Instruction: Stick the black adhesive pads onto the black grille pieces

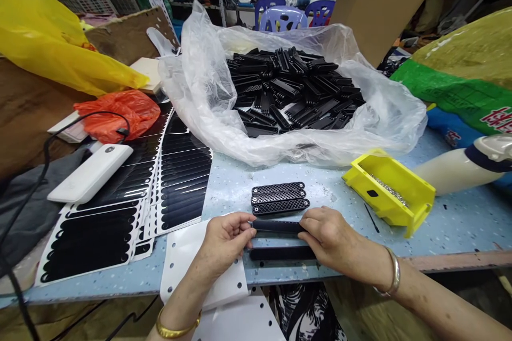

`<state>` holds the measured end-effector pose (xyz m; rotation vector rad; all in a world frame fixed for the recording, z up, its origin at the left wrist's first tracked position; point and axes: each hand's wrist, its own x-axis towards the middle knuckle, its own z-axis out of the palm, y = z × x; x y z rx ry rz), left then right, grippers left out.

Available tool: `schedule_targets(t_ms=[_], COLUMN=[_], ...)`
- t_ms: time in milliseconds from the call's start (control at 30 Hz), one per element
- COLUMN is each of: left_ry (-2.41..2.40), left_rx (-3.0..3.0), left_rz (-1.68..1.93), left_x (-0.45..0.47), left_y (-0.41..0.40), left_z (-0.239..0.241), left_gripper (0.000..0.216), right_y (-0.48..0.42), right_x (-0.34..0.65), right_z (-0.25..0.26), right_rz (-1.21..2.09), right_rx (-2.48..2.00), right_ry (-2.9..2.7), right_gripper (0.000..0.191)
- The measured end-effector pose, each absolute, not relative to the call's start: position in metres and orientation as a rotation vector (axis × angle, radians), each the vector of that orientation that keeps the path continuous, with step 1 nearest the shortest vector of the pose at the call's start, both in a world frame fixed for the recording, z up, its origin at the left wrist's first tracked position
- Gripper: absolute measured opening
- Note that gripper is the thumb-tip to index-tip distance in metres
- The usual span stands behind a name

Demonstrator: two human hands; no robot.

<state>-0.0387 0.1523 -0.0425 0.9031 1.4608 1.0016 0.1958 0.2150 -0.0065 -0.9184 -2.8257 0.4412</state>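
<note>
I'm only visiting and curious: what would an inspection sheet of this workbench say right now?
Surface: light blue speckled table, largely covered.
Job's things: black strip held at both ends; second strip lying just nearer the table edge; three perforated pieces side by side beyond; heap of black parts in an open clear bag.
Clutter: sticker sheets, white backing sheet, orange bag, yellow tray.
Hands: left hand and right hand each pinch one end of the black strip.
Cables: black cable looping past the white power bank.
Surroundings: yellow bag, green sack, cardboard, blue chairs.
</note>
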Motion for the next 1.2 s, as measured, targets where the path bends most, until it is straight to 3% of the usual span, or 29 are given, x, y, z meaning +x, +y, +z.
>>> schedule_targets(t_ms=[667, 1200], left_ry=[1.469, 1.524], left_rx=[0.820, 0.753], left_rz=[1.020, 1.000], left_x=[-0.0377, -0.0333], left_y=[0.1563, 0.1597], left_z=[-0.0358, -0.0337], left_gripper=[0.031, 0.030], right_y=[0.2177, 0.2241], right_x=[0.1937, 0.1952], right_z=[-0.0083, -0.0087], right_rz=[0.424, 0.648], right_rx=[-0.896, -0.971], right_ry=[-2.840, -2.727], right_gripper=[0.021, 0.014])
